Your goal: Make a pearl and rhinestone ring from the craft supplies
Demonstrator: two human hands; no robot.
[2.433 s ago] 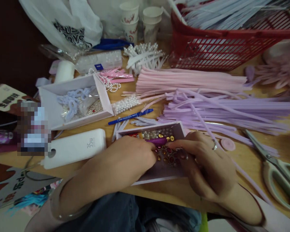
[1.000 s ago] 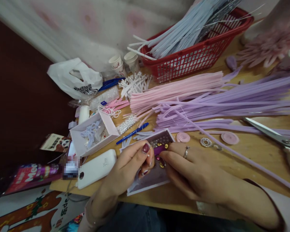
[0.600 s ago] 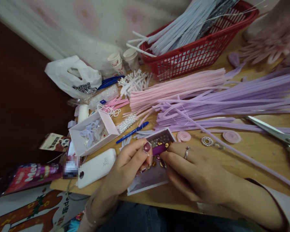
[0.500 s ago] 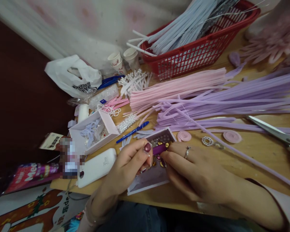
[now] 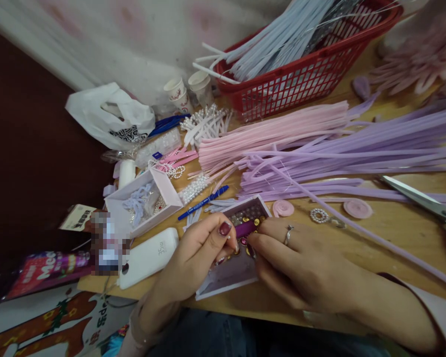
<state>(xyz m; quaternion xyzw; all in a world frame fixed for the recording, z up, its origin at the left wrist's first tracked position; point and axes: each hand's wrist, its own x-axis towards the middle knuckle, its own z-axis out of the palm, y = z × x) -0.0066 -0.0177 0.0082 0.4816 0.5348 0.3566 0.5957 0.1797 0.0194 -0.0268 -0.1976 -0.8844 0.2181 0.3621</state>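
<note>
Vs. 2.4 s ago: left hand (image 5: 202, 253) rolled over from back-up to thumb-up, dark thumbnail now showing, thumb and fingertips drawn together above the open box (image 5: 232, 278). Right hand (image 5: 305, 263) has its fingers curled in now, no longer spread over the jewelled pieces (image 5: 243, 241); fewer of those visible. Pearl ring (image 5: 318, 215) and a pink coil (image 5: 283, 208) uncovered. View swung: more wall (image 5: 152, 44), scissors (image 5: 423, 196) handles cut off by frame edge.

Looks like craft workspace; cannot tell whether in home or shop. Shown by wooden table (image 5: 401, 218) crowded with pink fuzzy stems (image 5: 275, 133), purple fuzzy stems (image 5: 338, 153), pearl beads (image 5: 194, 191), scissors (image 5: 416, 195), red basket (image 5: 293, 94) of pale stems (image 5: 275, 49).
</note>
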